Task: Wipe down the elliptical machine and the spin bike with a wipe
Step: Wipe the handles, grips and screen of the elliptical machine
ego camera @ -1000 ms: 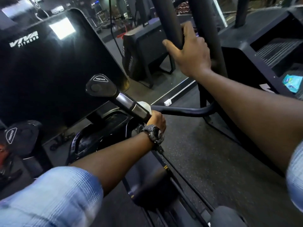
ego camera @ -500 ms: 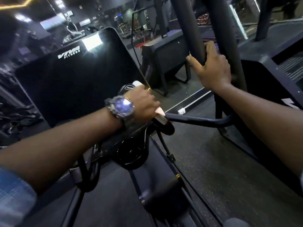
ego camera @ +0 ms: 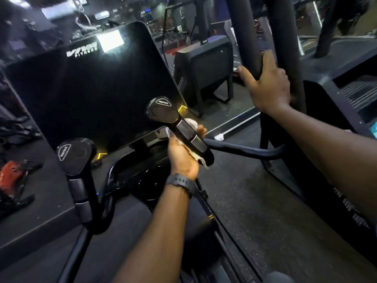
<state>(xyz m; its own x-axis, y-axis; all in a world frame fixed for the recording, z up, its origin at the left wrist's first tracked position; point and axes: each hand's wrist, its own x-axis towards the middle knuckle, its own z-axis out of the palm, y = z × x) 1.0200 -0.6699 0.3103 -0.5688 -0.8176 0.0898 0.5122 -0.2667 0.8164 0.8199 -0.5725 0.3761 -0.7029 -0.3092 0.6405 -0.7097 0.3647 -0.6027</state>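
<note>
A large black console panel (ego camera: pixel 98 88) fills the left and middle of the view, glossy, with a bright rectangular reflection near its top and white lettering too smeared to read. Just below and in front of it sit two black handlebar grips with flat oval caps and silver bands: the right grip (ego camera: pixel 179 127) near the centre, the left grip (ego camera: pixel 76 170) lower and further left. A dark curved bar runs from the right grip off to the right. A thick black upright pole (ego camera: pixel 246 35) rises at upper right, with a second pole just beside it.

The right hand (ego camera: pixel 267 86) is curled round the thick pole, thumb on the near side, fingers wrapped behind. The left hand (ego camera: pixel 182 154), a dark watch (ego camera: pixel 181 183) on its wrist, grips the right grip from below with a white wipe (ego camera: pixel 193 124) pressed between palm and handle; the wipe shows above the fingers and again below the palm.

Most of the wipe is hidden by the hand. The far gym background is blurred, and the machine's lower frame is lost in darkness.
</note>
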